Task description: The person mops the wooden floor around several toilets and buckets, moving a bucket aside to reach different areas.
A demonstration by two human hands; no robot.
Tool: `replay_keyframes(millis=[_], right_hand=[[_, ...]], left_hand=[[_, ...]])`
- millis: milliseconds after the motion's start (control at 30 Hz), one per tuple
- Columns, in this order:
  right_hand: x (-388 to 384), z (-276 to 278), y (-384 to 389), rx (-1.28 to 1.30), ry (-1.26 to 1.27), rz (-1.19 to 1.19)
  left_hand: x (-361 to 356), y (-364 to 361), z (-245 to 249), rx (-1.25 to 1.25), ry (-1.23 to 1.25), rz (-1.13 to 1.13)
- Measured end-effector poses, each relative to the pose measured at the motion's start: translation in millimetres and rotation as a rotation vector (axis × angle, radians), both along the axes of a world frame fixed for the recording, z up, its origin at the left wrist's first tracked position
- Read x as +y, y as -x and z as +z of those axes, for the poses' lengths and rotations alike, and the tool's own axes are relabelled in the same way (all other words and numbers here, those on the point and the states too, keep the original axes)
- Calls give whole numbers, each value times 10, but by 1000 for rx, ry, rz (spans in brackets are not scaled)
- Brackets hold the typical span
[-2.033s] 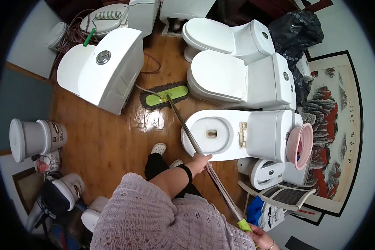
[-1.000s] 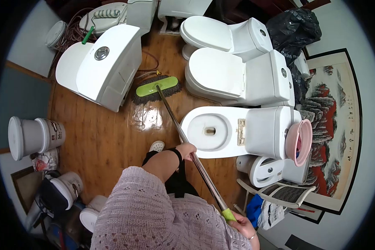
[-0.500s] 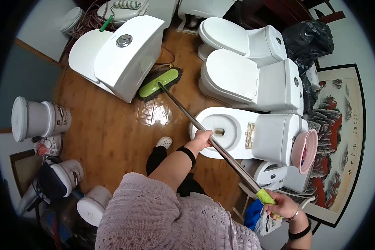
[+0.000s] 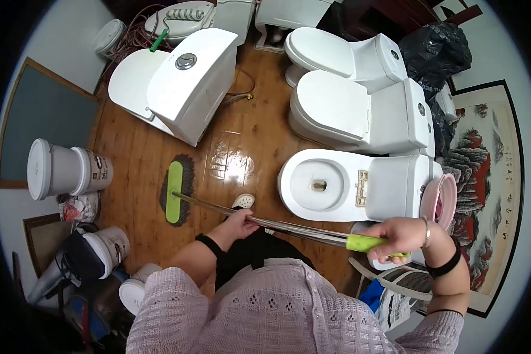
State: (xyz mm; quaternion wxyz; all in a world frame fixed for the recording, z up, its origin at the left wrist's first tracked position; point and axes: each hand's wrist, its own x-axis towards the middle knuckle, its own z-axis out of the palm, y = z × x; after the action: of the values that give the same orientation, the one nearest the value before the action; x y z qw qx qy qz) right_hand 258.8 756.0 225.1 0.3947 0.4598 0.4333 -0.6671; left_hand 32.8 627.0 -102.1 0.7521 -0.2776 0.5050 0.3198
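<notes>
A flat mop [image 4: 174,192] with a lime-green head and dark grey fringe rests on the wooden floor at the left. Its metal pole slants across in front of my body. My left hand [image 4: 240,224] is wrapped round the middle of the pole. At the pole's upper end, my right hand [image 4: 397,239] grips the lime-green handle. Just beyond the left hand, a white clog [image 4: 243,201] shows on my foot. An open-bowl toilet [image 4: 318,184] stands nearest the right hand, behind the pole.
Two lidded toilets [image 4: 330,106] line the right side, and another toilet [image 4: 186,88] stands at upper left. Paint buckets [image 4: 53,169] sit along the left wall. A hose [image 4: 242,96] lies on the wooden floor [image 4: 133,150]. A pink basin [image 4: 445,203] rests behind a toilet tank.
The mop head has swept from beside the upper-left toilet to the left and nearer me. My left hand has moved left and down with the pole; my right hand has risen.
</notes>
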Motion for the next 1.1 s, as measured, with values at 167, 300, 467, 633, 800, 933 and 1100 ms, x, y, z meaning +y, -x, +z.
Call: replay_keyframes(millis=[167, 300, 467, 633, 800, 933, 1100], right_hand=[[67, -122, 238, 373, -345, -223], [66, 40, 198, 110, -589, -267], [-15, 484, -235, 23, -794, -463], [-259, 1096, -439, 34, -992, -675], [-429, 1277, -174, 200, -1394, -854], [-128, 1248, -416, 623, -1573, -81], [313, 897, -30, 1356, -943, -215]], left_hand=[[166, 569, 7, 37, 52, 121], [346, 167, -364, 141, 102, 535], [772, -491, 186, 39, 147, 469], [1220, -1217, 378, -86, 170, 225], [1757, -1285, 1003, -89, 23, -123], [1936, -1159, 967, -194, -37, -50], [1820, -1202, 634, -327, -199, 362]])
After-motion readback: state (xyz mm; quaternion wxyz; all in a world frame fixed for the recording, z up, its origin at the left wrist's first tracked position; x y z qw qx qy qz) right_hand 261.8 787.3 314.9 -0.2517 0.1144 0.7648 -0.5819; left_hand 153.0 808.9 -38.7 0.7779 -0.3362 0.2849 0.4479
